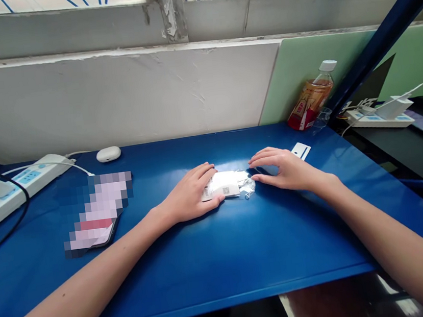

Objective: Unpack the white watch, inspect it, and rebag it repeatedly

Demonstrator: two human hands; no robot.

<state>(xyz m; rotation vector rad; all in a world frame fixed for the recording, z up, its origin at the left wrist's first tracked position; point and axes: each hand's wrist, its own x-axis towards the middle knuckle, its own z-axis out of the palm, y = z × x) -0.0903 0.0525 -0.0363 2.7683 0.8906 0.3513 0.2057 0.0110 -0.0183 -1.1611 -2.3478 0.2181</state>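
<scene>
A small clear plastic bag with a white printed label (227, 183) lies on the blue table (222, 249), near its middle. My left hand (193, 194) rests on the bag's left end, thumb under its near edge and fingers curved over the top. My right hand (284, 169) lies just right of the bag, fingers stretched towards it, fingertips at its crinkled right end. Something small and clear shows in that end of the bag; I cannot make out what.
A phone (97, 213) lies left of my left arm. A white earbud case (108, 154) and a power strip (5, 191) sit at the back left. A small white card (301, 150), a tea bottle (312, 97) and another power strip (379, 114) are at the right.
</scene>
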